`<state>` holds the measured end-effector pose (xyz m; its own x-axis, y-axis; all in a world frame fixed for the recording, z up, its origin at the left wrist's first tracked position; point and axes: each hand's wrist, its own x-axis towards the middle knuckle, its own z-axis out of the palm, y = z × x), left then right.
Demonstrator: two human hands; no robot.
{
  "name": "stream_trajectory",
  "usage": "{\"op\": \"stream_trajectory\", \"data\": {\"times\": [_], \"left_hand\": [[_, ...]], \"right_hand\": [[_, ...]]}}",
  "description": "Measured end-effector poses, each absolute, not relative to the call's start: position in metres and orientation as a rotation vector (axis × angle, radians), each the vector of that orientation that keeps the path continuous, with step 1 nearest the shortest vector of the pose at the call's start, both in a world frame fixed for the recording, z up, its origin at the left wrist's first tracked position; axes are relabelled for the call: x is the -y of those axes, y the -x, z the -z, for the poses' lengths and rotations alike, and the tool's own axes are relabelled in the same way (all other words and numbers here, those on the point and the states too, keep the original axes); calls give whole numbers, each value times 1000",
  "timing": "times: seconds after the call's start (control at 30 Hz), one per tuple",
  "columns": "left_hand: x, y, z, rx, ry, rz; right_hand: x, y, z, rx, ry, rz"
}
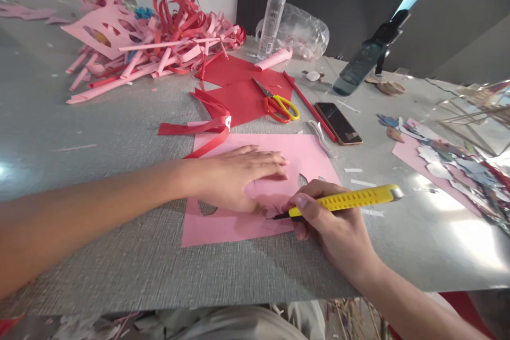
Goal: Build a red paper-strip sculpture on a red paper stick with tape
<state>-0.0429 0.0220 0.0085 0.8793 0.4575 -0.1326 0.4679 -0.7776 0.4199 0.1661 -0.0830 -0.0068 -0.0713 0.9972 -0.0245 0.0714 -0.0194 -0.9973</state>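
Observation:
A pink sheet of paper (pixel 239 226) lies flat on the grey table, with shapes cut out of it. My left hand (pixel 235 175) rests on the sheet with fingers stretched out flat, pressing it down. My right hand (pixel 332 223) is closed round a yellow utility knife (pixel 350 199). Its dark blade tip touches the pink paper just below my left hand's fingers.
Red sheets (pixel 243 90) with orange-and-yellow scissors (pixel 281 106) lie behind the pink sheet. A phone (pixel 338 123) and a red stick (pixel 308 106) lie to the right. A heap of pink and red strips (pixel 159 42) fills the back left. A clear bottle (pixel 273 18), a dark bottle (pixel 364 61) and paper scraps (pixel 458 162) stand further right.

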Motion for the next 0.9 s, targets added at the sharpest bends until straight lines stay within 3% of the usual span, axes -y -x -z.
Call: {"op": "stream_trajectory", "data": {"times": [0.9], "left_hand": [[-25,43,-6,-671,-2606,37]], "right_hand": [[86,-161,-1,1382,1292,-1123]]}}
